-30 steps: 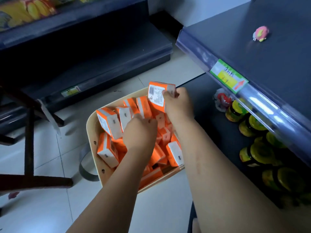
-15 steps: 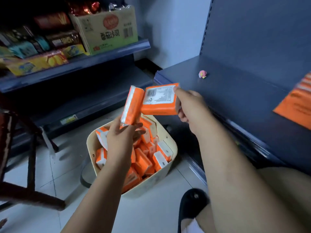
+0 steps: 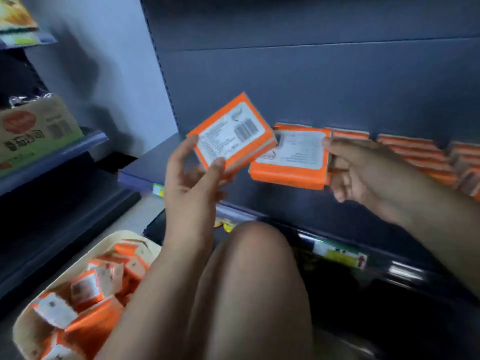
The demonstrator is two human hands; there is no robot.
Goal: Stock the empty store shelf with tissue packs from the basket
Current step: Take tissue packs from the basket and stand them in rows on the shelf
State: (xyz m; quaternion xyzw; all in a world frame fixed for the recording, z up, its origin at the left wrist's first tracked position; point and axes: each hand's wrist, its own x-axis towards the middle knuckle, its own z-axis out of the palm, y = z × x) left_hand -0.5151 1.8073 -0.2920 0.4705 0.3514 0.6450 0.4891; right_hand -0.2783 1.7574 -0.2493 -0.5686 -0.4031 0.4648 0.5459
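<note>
My left hand (image 3: 192,183) grips an orange tissue pack (image 3: 231,133) with a white label, held tilted above the front of the dark shelf (image 3: 145,167). My right hand (image 3: 363,172) pinches a second orange pack (image 3: 293,157) by its right end, held flat over the shelf just left of a row of packs (image 3: 418,154) lying on the shelf. The cream basket (image 3: 28,331) sits on the floor at lower left with several orange packs (image 3: 88,289) inside.
My bare knee (image 3: 254,268) rises between the basket and the shelf unit. Yellow-green price tags (image 3: 337,253) line the shelf edge. A lower shelf below is dark. Left shelving holds a cardboard box (image 3: 33,128) and snack bags.
Both hands have lifted their packs from above the basket up to shelf height. The view swung up and right, so the row of stocked packs now shows.
</note>
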